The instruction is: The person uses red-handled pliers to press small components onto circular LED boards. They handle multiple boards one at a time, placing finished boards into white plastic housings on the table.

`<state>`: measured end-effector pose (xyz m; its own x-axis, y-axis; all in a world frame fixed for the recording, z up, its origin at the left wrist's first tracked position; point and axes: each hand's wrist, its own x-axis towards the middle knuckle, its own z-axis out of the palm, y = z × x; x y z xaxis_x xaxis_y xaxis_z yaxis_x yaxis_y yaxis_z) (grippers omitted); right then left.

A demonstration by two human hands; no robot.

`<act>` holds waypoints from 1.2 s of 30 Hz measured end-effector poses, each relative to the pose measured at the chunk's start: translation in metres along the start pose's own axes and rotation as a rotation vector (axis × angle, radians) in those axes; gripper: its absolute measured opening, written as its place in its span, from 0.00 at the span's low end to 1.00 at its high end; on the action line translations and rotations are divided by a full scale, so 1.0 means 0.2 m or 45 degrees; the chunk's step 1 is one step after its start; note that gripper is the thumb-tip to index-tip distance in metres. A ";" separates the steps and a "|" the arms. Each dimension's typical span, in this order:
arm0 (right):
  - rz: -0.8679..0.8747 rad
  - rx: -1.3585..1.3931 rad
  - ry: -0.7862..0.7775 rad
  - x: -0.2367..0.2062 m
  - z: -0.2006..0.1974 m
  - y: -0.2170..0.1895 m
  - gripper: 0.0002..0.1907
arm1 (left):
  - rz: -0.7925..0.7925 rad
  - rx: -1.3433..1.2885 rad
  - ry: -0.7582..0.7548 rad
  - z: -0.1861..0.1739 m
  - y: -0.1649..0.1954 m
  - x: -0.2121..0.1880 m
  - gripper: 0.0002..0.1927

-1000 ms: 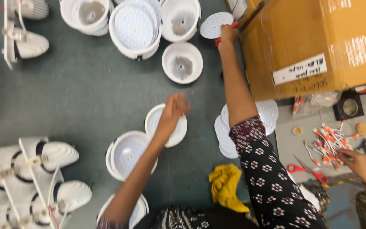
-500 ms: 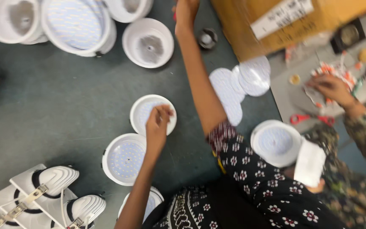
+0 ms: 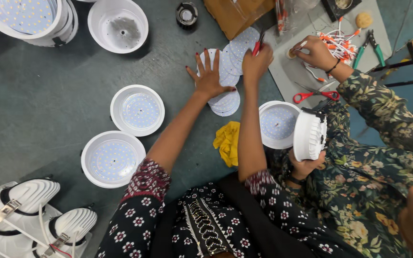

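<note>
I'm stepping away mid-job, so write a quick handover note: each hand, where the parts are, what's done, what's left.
Left hand: flat, fingers spread, on the pile of round white LED discs.
Right hand: closed on a red-handled tool above that pile.
Done: two white round housings on the grey table already hold discs.
Left: one empty white housing at the top; loose discs remain.

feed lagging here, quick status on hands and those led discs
Left hand flat on stack of round LED discs. Right hand gripping red-handled tool. Co-worker's hand close beside.
</note>
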<state>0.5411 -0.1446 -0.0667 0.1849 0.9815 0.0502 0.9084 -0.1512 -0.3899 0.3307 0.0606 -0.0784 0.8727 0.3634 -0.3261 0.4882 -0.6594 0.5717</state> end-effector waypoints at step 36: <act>0.491 1.314 0.300 -0.18 0.41 -0.55 0.13 | -0.200 -0.071 0.374 0.37 -0.46 -0.79 0.63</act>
<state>0.4027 -0.1536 -0.1014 0.5514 0.8272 -0.1084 0.0508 -0.1629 -0.9853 0.1481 0.0152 -0.1346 0.7476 0.6371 -0.1875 0.6095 -0.5460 0.5748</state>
